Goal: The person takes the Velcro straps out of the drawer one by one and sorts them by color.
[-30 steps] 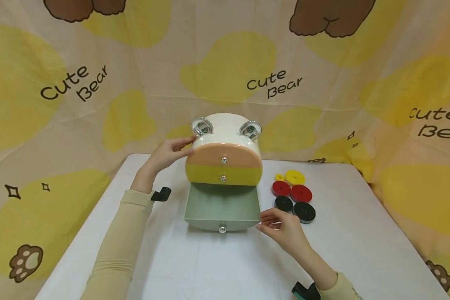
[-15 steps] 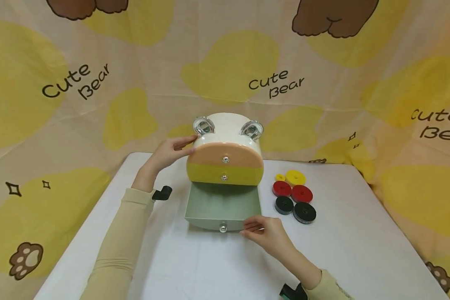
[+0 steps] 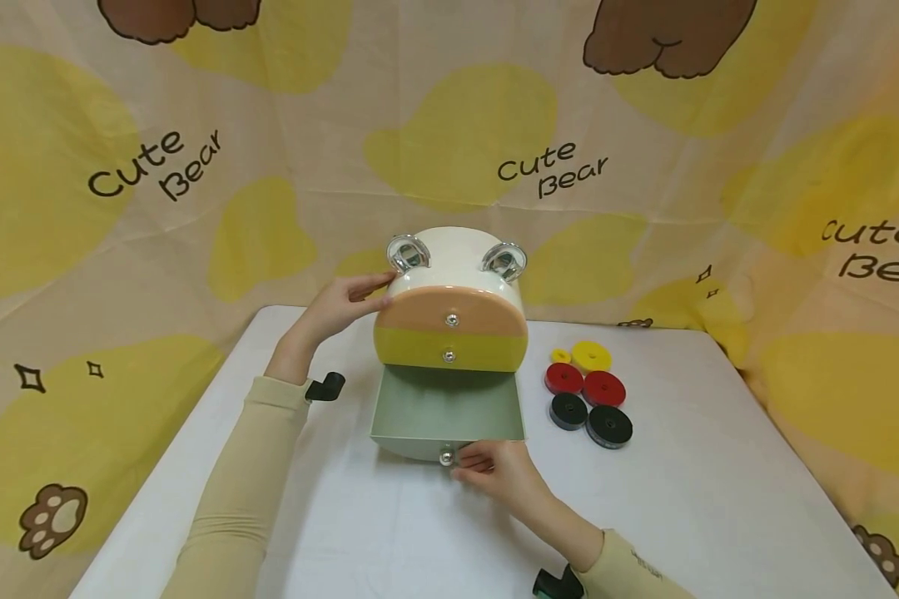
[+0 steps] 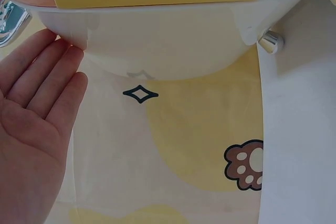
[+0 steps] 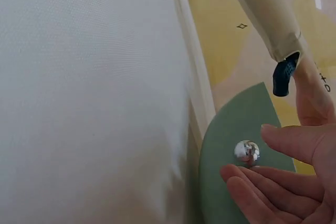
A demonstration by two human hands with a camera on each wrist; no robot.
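Note:
A rounded white drawer box point(image 3: 457, 258) with silver ear-like rings stands on the table, its orange drawer point(image 3: 419, 308) and yellow drawer point(image 3: 412, 345) closed. Below them the green bottom drawer point(image 3: 412, 450) is pulled out, with nothing inside. My left hand point(image 3: 337, 308) rests its fingertips against the box's upper left side; the left wrist view shows those fingers point(image 4: 50, 72) straight. At the green drawer's front, my right hand point(image 3: 504, 470) is beside the silver knob point(image 3: 447, 457). In the right wrist view, thumb and fingers lie apart on either side of the knob point(image 5: 247, 151).
Right of the box lie several round discs in pairs: yellow point(image 3: 592, 356), red point(image 3: 604, 388) and black point(image 3: 610, 427), each pair with a larger and a smaller one. A white cloth covers the table point(image 3: 719, 466). Behind hangs a bear-print curtain point(image 3: 449, 125).
My right hand has moved left along the green drawer's front, from its right corner to the knob. The left hand has stayed at the box's side, and the drawer remains pulled out.

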